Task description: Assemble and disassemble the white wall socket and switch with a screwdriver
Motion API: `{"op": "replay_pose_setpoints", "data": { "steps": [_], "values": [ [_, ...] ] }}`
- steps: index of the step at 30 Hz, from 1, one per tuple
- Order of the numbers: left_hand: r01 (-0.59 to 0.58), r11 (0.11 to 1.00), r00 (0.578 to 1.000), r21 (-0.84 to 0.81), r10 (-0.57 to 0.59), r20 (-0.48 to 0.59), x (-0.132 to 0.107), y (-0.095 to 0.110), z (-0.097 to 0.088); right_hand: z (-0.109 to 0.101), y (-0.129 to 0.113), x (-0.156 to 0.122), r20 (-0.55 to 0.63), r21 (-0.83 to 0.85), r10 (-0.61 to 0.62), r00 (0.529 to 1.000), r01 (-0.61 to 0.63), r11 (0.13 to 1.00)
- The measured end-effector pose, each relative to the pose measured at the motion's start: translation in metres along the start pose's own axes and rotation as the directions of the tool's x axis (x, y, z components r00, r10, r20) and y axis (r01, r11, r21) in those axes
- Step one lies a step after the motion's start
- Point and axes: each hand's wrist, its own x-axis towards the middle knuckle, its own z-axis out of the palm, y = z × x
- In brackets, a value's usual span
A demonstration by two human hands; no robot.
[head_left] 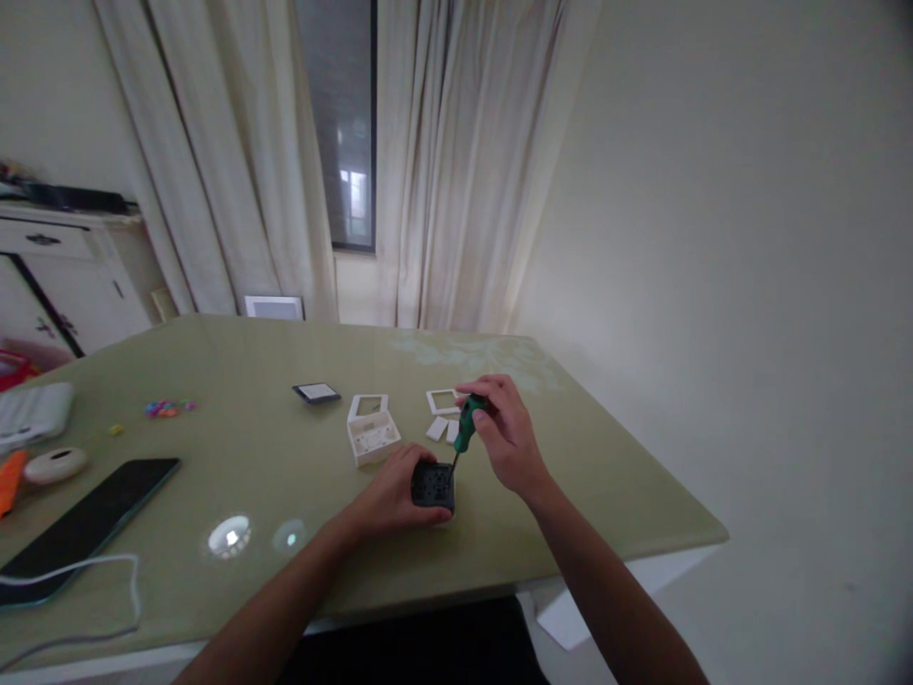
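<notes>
My left hand [399,495] is closed around the left side of a small dark square switch module [432,485], thumb along its near edge. A green-handled screwdriver [467,423] is gripped in my right hand [503,433]. Its shaft slants down and left, and the tip meets the module's right part; the exact contact is too small to make out. Just beyond my left hand stands an open white box [375,439]. Behind the screwdriver lie a white square frame [440,401] and white rectangular pieces [437,429], partly covered by my right hand.
On the green table [249,428] lie a dark-edged panel [317,392], small colourful pieces [165,408], a black tablet [86,523] with a white cable [135,590] over it, and a white oval object [55,465]. A wall [713,285] borders the right side.
</notes>
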Motion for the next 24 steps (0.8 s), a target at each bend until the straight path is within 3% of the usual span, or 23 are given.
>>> {"op": "replay_pose_setpoints", "data": {
  "steps": [4,12,19,24],
  "values": [
    [-0.001,1.000,1.000,0.001,0.001,-0.007,-0.0003,-0.0003,-0.0005,-0.0001,-0.0011,0.0012,-0.040,-0.043,0.021,0.999,-0.022,0.999],
    [-0.001,1.000,1.000,0.005,0.001,-0.013,-0.0006,0.0004,-0.0020,-0.0009,0.0015,0.0005,0.012,0.012,0.015,1.000,-0.015,1.000],
    [0.000,1.000,1.000,0.004,0.000,-0.016,-0.0002,0.0010,-0.0031,0.0001,-0.0039,0.0050,-0.012,-0.139,0.002,1.000,-0.004,0.990],
    [-0.003,1.000,1.000,0.003,0.003,-0.016,-0.0007,0.0004,-0.0028,0.0008,-0.0046,0.0044,0.099,-0.077,-0.013,0.995,0.021,0.997]
  ]
}}
